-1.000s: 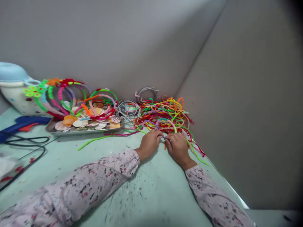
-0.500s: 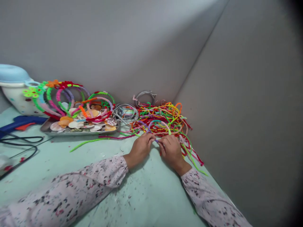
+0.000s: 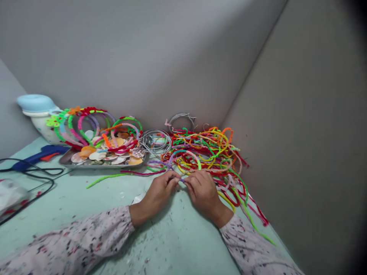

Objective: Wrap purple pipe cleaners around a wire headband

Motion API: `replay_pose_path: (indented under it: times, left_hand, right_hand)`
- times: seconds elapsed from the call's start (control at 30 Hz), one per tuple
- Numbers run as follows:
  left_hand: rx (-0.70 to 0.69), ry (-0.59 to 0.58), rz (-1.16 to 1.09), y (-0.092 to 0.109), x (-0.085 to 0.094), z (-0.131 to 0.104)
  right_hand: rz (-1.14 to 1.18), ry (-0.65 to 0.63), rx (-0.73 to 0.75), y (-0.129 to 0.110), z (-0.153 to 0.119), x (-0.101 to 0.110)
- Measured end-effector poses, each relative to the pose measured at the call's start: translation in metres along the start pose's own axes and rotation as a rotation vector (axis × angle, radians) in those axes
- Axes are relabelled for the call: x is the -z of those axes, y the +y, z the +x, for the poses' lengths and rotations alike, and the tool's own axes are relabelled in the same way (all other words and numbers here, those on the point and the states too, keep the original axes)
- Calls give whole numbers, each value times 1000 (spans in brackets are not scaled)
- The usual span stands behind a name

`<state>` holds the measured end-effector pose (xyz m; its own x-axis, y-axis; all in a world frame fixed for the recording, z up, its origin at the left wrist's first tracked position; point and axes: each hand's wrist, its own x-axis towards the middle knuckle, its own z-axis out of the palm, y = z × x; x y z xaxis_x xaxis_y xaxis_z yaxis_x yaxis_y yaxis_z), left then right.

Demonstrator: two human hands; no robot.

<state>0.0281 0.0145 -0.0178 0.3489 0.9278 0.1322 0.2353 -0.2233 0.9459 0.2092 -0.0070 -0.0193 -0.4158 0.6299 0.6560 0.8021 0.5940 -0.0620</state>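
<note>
A hoop wrapped in purple, teal, pink and green fuzzy wire arches up just beyond my hands. My left hand pinches its purple part from the left. From the right, my right hand closes its fingers on the same purple part, a small gap from the left fingertips. A short purple stretch shows between the two hands; the fingers hide the rest. Behind the hoop lies a tangled heap of coloured fuzzy wires.
At the left, a metal tray holds shells and several decorated hoops. Grey wire coils lie beside it. Further left are a blue glue gun, black cable and a white container with blue lid.
The view has shifted, so the tray and container sit further right. Both hands stay on the purple part, and my left wrist has swung lower and to the left.
</note>
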Motion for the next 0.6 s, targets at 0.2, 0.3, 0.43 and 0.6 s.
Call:
replay_pose_path:
  times: [0.2,0.3,0.43,0.6]
  left_hand:
    - [17,8,-36,-3,-2,0]
    - [55,7,-82,-4,-1,-1]
    - [111,10,-109,-5,0,-2]
    - [167,-6,-211,-2,0,-2]
  right_hand:
    - [-3,-13,-6,-1,1,0]
    - [-16,-8,29,-2,4,1]
    - [-44,1,91,-3,6,0]
    - [-49,28,109,-3,6,-2]
